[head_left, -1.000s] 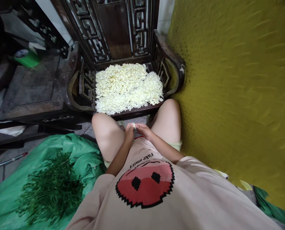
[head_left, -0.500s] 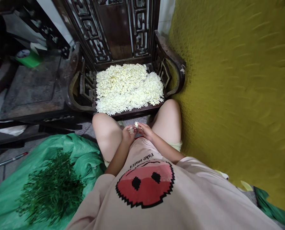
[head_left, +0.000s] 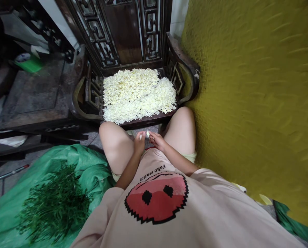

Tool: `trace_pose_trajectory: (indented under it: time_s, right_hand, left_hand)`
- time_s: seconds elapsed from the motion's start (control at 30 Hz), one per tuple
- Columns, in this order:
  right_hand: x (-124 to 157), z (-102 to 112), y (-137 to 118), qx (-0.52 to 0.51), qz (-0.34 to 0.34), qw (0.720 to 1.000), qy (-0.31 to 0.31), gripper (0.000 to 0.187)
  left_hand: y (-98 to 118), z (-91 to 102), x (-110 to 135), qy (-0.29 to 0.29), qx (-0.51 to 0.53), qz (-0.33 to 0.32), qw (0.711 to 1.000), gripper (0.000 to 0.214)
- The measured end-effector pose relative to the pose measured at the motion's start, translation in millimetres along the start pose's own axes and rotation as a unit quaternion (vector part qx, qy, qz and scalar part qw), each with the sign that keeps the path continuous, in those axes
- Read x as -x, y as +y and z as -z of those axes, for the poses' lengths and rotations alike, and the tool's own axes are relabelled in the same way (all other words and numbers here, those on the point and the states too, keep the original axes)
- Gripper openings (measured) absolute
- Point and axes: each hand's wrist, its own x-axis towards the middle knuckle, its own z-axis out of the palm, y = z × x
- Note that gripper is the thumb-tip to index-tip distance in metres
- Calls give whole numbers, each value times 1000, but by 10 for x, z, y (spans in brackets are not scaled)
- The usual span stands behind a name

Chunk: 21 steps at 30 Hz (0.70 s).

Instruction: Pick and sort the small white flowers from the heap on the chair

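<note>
I sit with my knees apart in front of a dark carved wooden chair (head_left: 187, 70). Its seat is covered with a heap of small white flowers (head_left: 138, 93). Between my knees my left hand (head_left: 139, 142) and my right hand (head_left: 157, 140) are close together, fingers pinched. A small white flower (head_left: 147, 134) sits between their fingertips, the right hand pinching it. The left hand's fingertips hold a small pale piece beside it.
A pile of thin green stems (head_left: 54, 203) lies on a green plastic sheet (head_left: 11, 213) at my left. A yellow textured wall (head_left: 254, 103) stands close on my right. Dark wooden furniture (head_left: 37, 93) fills the far left, with a green object (head_left: 29, 63) on it.
My hands were joined on one flower, drew slightly apart with a white piece in each, and have now come together again a little higher.
</note>
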Motion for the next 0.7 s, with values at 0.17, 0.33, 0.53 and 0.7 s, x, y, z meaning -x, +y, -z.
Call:
trace_pose_trajectory:
  time_s: [0.17,0.33,0.53,0.7]
  right_hand:
    - [21,-6,-20,-10,-7,1000,-15,35]
    - [24,-12,-3,-19,-21,999,-43,38]
    - [-5,-2,36,56,23,997,-38,39]
    - [-24,9,50,122,75,989,42,39]
  left_hand:
    - [-45,-5,12,0,-116,-100,988,14]
    - [-102,-18,-22,24,-45,-50,997,11]
    - [0,-10,16,51,16,-46,997,7]
    - [66,-18,24,61,67,10,996,11]
